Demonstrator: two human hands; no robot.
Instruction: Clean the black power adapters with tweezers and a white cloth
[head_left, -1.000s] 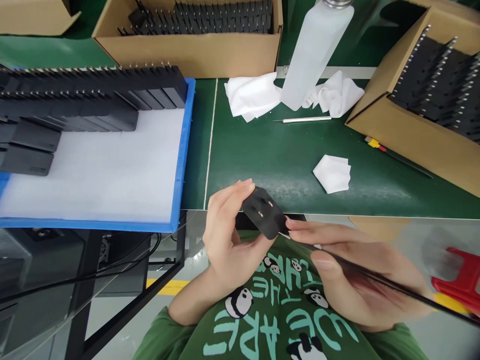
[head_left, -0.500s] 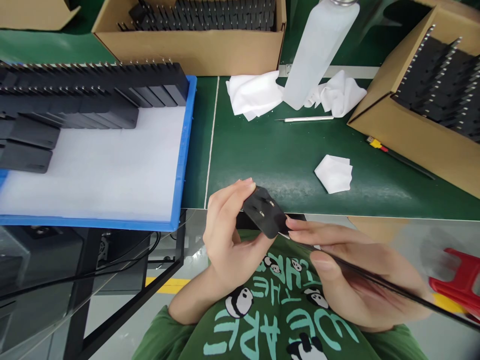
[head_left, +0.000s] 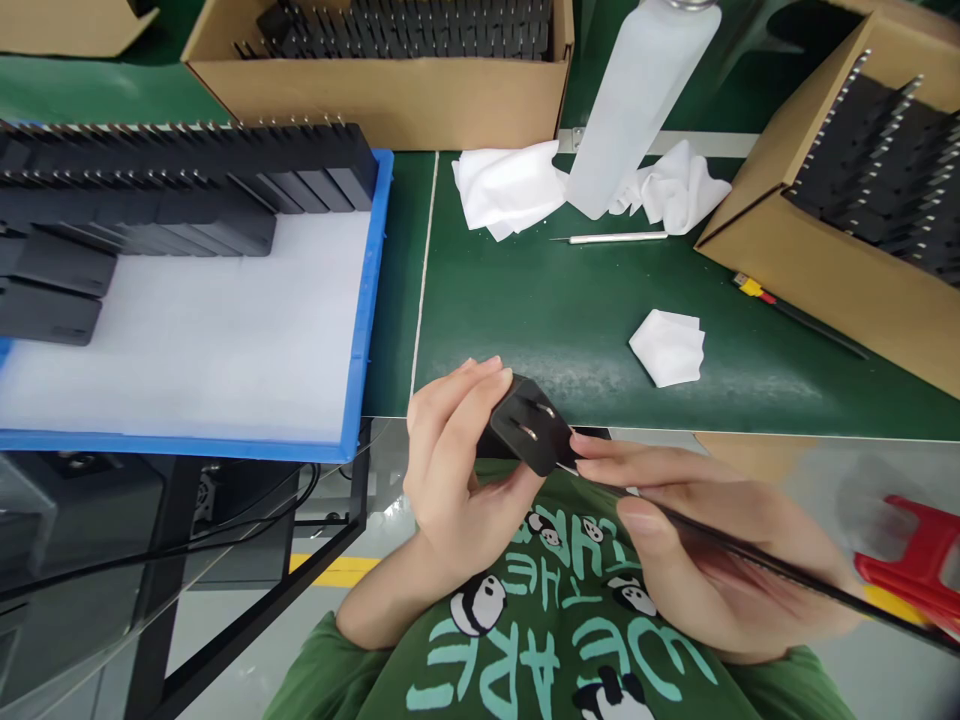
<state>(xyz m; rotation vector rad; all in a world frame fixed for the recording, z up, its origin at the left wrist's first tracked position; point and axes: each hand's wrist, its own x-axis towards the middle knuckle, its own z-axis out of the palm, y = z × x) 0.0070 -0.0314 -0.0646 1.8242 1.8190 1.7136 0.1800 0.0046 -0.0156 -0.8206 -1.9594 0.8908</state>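
My left hand (head_left: 454, 460) grips a black power adapter (head_left: 536, 425) by its sides, over the front edge of the bench. Two metal prongs stick up from the adapter's face, which is tilted toward the camera. In my right hand (head_left: 720, 540) lies a long, thin black tool (head_left: 780, 572), pinched between thumb and fingers. Its narrow pale tip is at the adapter's lower right edge; whether it touches I cannot tell. My right fingertips are close against that same edge.
A blue-rimmed tray (head_left: 367, 290) at left holds rows of black adapters (head_left: 247, 215). Cardboard boxes of adapters stand behind (head_left: 390, 105) and right (head_left: 840, 260). White cloths (head_left: 510, 188), a white bottle (head_left: 637, 105), a needle-tipped pen (head_left: 619, 238) and a folded cloth (head_left: 667, 348) lie on the green bench.
The adapter has turned slightly in my left hand, so its prongs show at another angle. Both hands stay in nearly the same place.
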